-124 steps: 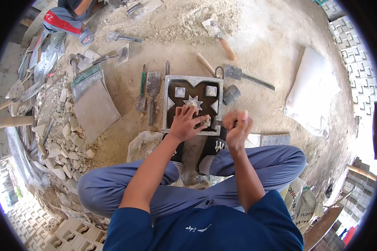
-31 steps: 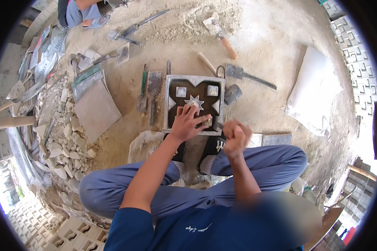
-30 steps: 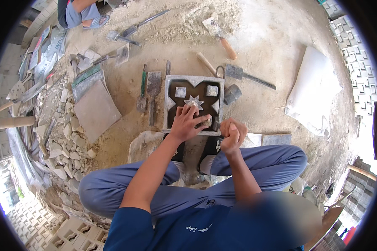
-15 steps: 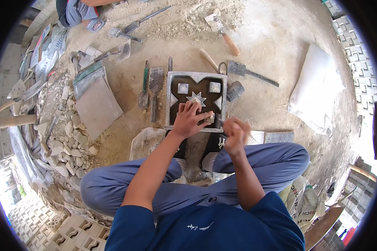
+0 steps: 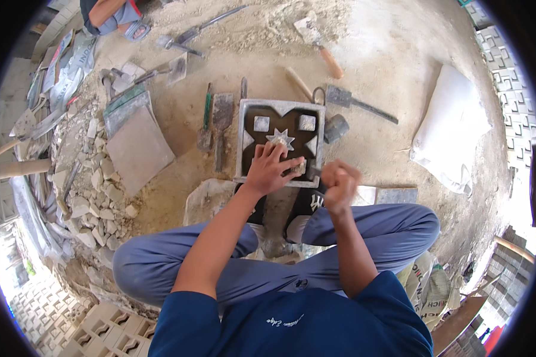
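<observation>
A square grey metal mould (image 5: pixel 240 140) lies in front of my feet, with dark material inside. It has triangular points along its walls, a grey star (image 5: pixel 280 139) in the middle and small square blocks, among them an upper left block (image 5: pixel 261 124) and an upper right block (image 5: pixel 307 123). My left hand (image 5: pixel 270 171) lies over the lower part with fingers spread, touching the star and a lower right block (image 5: pixel 302 167). Beside the mould's lower right corner, my right hand (image 5: pixel 340 183) is closed round a small tool with a dark flat blade (image 5: pixel 313 171); its handle is mostly hidden.
A green-handled trowel (image 5: pixel 206 119) and a flat float (image 5: pixel 221 119) lie left of the mould. To its right are a mallet (image 5: pixel 336 128) and a long-handled scraper (image 5: pixel 360 105). Stone rubble (image 5: pixel 101 196) and flat sheets (image 5: pixel 140 149) lie left, a white sack (image 5: pixel 449 131) right. Another person (image 5: pixel 116 18) sits far left.
My right hand has moved slightly to the right with the tool. My left hand stays in place on the mould. The other person's arm has shifted.
</observation>
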Available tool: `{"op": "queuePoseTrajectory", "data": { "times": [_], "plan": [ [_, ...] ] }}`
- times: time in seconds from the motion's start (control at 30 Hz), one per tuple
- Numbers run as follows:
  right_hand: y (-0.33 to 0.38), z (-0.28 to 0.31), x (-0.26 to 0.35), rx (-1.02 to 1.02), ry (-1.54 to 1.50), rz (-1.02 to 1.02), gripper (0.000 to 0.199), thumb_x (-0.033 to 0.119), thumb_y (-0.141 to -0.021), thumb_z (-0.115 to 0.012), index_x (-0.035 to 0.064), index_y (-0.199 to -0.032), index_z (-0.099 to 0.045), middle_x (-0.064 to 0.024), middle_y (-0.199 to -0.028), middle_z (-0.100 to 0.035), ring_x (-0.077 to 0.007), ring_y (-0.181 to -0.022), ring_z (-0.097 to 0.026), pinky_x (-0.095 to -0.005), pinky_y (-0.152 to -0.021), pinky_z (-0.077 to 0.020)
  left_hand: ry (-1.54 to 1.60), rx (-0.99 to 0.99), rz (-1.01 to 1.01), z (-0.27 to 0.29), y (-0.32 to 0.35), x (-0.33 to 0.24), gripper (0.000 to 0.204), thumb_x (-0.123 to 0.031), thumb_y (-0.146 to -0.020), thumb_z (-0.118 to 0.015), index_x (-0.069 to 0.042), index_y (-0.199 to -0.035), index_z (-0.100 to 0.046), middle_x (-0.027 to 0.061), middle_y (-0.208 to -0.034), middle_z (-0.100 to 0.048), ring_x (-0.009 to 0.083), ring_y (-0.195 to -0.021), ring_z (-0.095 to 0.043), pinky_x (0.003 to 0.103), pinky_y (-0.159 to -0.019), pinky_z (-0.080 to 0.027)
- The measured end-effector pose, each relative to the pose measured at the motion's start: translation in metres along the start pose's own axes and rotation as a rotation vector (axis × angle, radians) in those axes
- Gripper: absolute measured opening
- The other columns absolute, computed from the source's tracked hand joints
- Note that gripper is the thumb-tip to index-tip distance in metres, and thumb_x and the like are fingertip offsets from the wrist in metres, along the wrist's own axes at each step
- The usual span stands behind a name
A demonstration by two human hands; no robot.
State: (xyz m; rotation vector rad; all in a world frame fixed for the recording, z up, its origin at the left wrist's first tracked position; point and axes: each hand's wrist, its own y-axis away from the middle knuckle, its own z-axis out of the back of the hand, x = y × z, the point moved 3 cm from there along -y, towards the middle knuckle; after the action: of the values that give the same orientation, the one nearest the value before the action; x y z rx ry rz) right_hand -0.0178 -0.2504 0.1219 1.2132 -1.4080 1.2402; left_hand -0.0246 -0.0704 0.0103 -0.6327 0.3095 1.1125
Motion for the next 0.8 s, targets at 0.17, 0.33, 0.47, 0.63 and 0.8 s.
{"op": "queuePoseTrajectory", "data": {
  "times": [0.17, 0.33, 0.47, 0.63, 0.8],
  "plan": [
    [0.000, -0.017, 0.013, 0.115, 0.012, -0.039, 0.036, 0.015, -0.092, -0.042, 0.0024, -0.060, -0.038, -0.0030, -0.052, -0.038, -0.0111, -0.047, -0.033, -0.0330, -0.047, -0.0209, 0.001, -0.025, -0.026, 0.001, 0.011, 0.000, 0.049, -0.038, -0.074, -0.087, -0.041, -0.122, -0.078, -0.0010, -0.100, -0.048, 0.0225, -0.101, -0.048, 0.041, -0.089, -0.038],
    [0.004, -0.030, -0.009, 0.209, 0.369, 0.118, 0.043, 0.022, -0.099, -0.039, 0.0041, -0.060, -0.037, -0.0023, -0.052, -0.037, -0.0128, -0.045, -0.031, -0.0334, -0.046, -0.0224, 0.004, 0.006, 0.003, 0.000, 0.001, -0.001, 0.048, -0.036, -0.075, -0.088, -0.038, -0.122, -0.078, -0.0012, -0.103, -0.051, 0.0224, -0.105, -0.050, 0.041, -0.091, -0.039],
    [0.017, -0.035, 0.010, 0.305, 0.359, 0.274, 0.030, 0.010, -0.099, -0.043, 0.0004, -0.070, -0.041, -0.0063, -0.059, -0.045, -0.0141, -0.047, -0.040, -0.0330, -0.045, -0.0285, 0.017, -0.036, -0.004, 0.007, 0.012, 0.002, 0.049, -0.038, -0.075, -0.087, -0.037, -0.123, -0.077, -0.0013, -0.104, -0.052, 0.0228, -0.105, -0.050, 0.042, -0.091, -0.038],
    [0.012, -0.040, 0.001, 0.123, 0.482, 0.506, 0.019, 0.006, -0.089, -0.049, -0.0007, -0.072, -0.049, -0.0148, -0.058, -0.045, -0.0319, -0.043, -0.044, -0.0406, -0.045, -0.0327, -0.017, -0.037, -0.016, 0.004, 0.009, 0.003, 0.047, -0.037, -0.075, -0.088, -0.036, -0.121, -0.077, -0.0006, -0.103, -0.052, 0.0230, -0.103, -0.050, 0.042, -0.090, -0.038],
    [0.015, -0.024, -0.006, 0.206, 0.299, 0.348, 0.027, 0.009, -0.092, -0.048, -0.0011, -0.067, -0.049, -0.0122, -0.056, -0.043, -0.0298, -0.041, -0.044, -0.0406, -0.045, -0.0328, 0.011, -0.028, -0.016, 0.004, 0.001, 0.000, 0.045, -0.038, -0.076, -0.086, -0.039, -0.120, -0.079, -0.0008, -0.100, -0.050, 0.0233, -0.099, -0.048, 0.042, -0.088, -0.037]
  ]
}}
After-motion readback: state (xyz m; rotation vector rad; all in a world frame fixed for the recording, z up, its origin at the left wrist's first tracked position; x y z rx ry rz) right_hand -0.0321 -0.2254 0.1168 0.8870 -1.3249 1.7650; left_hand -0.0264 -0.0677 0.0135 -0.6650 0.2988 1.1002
